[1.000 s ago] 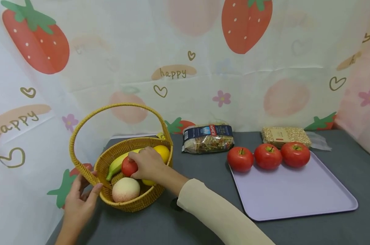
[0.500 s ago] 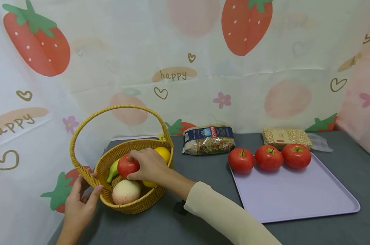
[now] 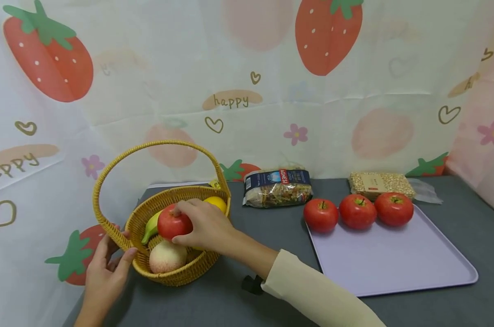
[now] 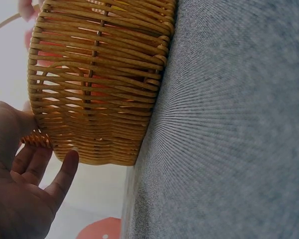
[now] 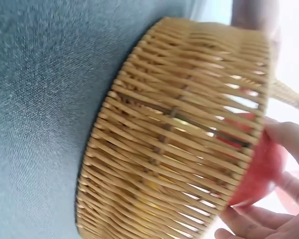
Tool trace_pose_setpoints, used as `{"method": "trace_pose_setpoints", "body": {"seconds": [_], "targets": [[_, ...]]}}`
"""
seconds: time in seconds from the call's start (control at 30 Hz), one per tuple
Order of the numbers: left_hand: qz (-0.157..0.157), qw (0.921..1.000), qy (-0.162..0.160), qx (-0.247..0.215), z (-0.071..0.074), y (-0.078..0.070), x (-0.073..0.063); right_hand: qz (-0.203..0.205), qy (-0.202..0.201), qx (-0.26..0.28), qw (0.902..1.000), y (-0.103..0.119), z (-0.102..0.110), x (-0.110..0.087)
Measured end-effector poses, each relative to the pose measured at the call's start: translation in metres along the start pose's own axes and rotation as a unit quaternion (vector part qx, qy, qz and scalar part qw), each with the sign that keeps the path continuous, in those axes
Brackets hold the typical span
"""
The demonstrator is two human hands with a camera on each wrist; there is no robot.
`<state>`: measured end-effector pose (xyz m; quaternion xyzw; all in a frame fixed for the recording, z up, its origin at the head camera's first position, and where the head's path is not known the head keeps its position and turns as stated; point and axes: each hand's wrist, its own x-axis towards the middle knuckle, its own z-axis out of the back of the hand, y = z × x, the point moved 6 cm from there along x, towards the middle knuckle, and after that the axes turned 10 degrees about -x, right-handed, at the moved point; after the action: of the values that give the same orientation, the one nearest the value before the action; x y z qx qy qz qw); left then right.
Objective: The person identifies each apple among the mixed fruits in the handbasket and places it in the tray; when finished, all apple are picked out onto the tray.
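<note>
A yellow wicker basket with a tall arched handle stands on the left of the table. Its left side, at the foot of the handle, is held by my left hand, thumb in front and fingers behind; the left wrist view shows the thumb at the weave. My right hand grips a red apple from the right, over the basket's inside. In the right wrist view the apple shows partly above the rim. Below it lies a pale peach, with a banana and a yellow fruit behind, partly hidden.
To the right, a lilac tray bears three red apples, one of them an apple at its left corner. Behind stand a pasta bag and a grain pack. A patterned cloth hangs at the back.
My right hand has lifted the apple up from among the fruit and shifted it slightly to the right. My left hand has stayed at the basket.
</note>
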<state>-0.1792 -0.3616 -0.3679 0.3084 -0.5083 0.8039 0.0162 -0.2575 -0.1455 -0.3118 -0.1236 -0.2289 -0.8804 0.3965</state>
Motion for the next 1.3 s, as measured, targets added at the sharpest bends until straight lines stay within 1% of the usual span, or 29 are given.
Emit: {"method": "trace_pose_setpoints", "body": {"seconds": [0.1,0.27,0.43,0.57,0.7,0.9,1.07,1.23,1.3], "targets": [[0.006,0.9999,-0.002,0.009,0.002,0.000,0.000,0.007,-0.017,0.008,0.9998,0.003,0.013,-0.010],[-0.003,1.0000,0.006,0.006,0.001,-0.002,0.001,0.009,-0.048,0.019,0.9986,-0.001,0.038,-0.034],[-0.006,1.0000,0.003,-0.002,-0.001,0.000,-0.001,-0.001,-0.067,0.028,0.9974,-0.013,0.059,-0.061],[-0.004,1.0000,0.005,0.000,-0.001,0.003,0.000,-0.012,-0.084,0.022,0.9961,-0.025,0.073,-0.082],[-0.001,1.0000,0.004,0.001,-0.001,0.004,0.000,-0.025,-0.091,0.013,0.9955,-0.034,0.086,-0.101],[0.000,1.0000,0.000,0.002,0.001,0.004,0.001,-0.036,-0.096,0.006,0.9947,-0.045,0.099,-0.125],[-0.001,1.0000,0.002,0.002,0.001,0.004,0.001,-0.044,-0.106,-0.013,0.9933,-0.057,0.106,-0.144],[-0.002,1.0000,0.003,-0.003,0.000,0.005,0.001,-0.059,-0.111,-0.032,0.9915,-0.076,0.111,-0.165],[-0.004,1.0000,0.003,-0.006,0.000,0.005,0.001,-0.072,-0.109,-0.036,0.9908,-0.085,0.113,-0.173]]}}
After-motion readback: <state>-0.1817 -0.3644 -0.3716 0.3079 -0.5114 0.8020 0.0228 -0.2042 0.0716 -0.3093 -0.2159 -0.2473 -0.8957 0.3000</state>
